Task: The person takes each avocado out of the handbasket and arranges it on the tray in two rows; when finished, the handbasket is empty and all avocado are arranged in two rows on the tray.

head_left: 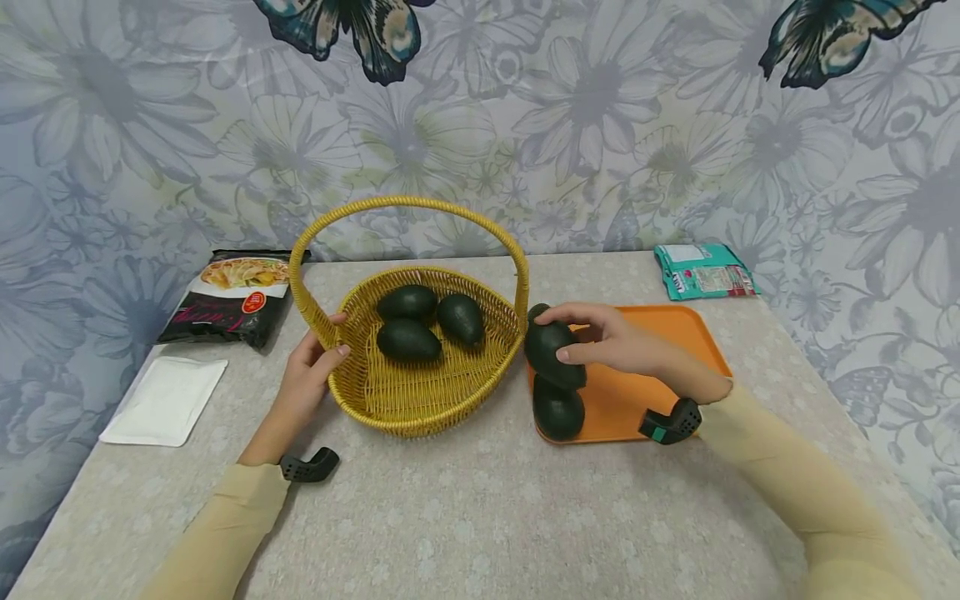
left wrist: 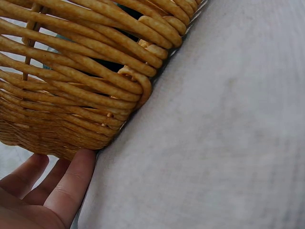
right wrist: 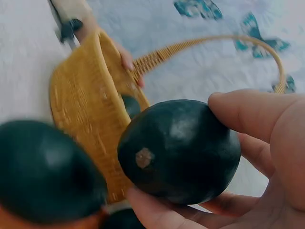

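The right hand grips a dark avocado, fingers and thumb curled round it, over the left end of the orange tray and just beside the right rim of the yellow wicker basket. Whether the fruit touches the weave cannot be told. The left hand holds the basket's left side by the foot of the arched handle. Inside lie three avocados, grouped toward the back

The likeliest trouble is a slip: the skin looks smooth and the hold covers mainly one side, so a loose thumb could drop the fruit. Carried low, it could knock the rim or handle foot, or nudge the lower avocado on the tray and set it rolling over the low lip. If the left hand eased off, such a bump might shift the basket

The gap between basket and tray is narrow, and the handle closes in the basket's right side from above. The basket's front half has bare weave, and the tabletop lies open toward the person, while the wall limits room behind
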Demonstrator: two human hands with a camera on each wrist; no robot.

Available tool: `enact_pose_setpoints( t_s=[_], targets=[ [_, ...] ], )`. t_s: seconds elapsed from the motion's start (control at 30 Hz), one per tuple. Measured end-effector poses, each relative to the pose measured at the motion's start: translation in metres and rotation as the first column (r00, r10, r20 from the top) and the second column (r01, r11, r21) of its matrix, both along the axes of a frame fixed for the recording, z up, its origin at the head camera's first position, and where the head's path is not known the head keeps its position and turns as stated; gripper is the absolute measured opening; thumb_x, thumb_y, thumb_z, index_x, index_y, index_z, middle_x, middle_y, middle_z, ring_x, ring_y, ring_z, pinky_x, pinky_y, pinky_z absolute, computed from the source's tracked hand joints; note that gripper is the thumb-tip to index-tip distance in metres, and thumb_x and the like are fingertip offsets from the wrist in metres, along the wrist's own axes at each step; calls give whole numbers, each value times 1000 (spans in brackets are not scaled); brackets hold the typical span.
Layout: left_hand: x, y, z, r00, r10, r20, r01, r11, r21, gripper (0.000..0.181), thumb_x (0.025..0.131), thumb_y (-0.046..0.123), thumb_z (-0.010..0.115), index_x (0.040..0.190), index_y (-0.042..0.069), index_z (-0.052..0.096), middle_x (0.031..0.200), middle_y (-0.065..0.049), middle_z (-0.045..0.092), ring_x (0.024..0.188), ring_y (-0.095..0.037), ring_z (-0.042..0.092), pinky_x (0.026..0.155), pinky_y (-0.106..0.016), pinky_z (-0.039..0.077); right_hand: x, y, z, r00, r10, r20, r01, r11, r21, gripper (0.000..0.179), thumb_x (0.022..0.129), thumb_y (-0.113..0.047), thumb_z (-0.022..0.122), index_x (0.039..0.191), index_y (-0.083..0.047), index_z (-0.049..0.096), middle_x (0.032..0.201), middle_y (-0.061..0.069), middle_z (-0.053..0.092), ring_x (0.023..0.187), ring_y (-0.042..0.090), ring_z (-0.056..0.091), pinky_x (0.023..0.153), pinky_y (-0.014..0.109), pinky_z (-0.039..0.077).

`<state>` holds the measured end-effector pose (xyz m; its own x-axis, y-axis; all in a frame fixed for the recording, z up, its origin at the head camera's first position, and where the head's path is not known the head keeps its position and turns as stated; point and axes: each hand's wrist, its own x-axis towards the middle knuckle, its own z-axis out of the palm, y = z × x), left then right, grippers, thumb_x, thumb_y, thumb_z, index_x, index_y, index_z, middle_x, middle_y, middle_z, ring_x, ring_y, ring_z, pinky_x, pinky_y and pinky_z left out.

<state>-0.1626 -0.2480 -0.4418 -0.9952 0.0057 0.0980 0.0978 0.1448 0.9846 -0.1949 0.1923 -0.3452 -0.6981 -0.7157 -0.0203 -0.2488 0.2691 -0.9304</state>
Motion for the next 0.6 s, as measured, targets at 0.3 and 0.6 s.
enact_pose_setpoints(
  t_s=[0.3, 0.6],
  targets=[
    [1, -1, 2, 1000, 1, 5, -1, 1000, 10, 49, 106, 16, 51, 154, 10, 41, 149, -12, 45, 119, -4, 52, 87, -11, 49, -19, 52, -10, 953, -289, 86, 281, 955, 94, 50, 102, -12, 59, 148, -3, 45, 143, 23, 48, 97, 11, 68, 77, 33, 60],
    [1, 0, 2, 1000, -9, 17, 8, 1000, 20, 50, 106, 15, 50, 155, 10, 39, 153, -19, 40, 119, -4, 52, 85, -12, 50, -41, 72, -33, 895, -428, 124, 406, 898, 170, 58, 103, -22, 61, 154, -7, 38, 146, 26, 42, 96, 14, 65, 78, 32, 59]
  ],
)
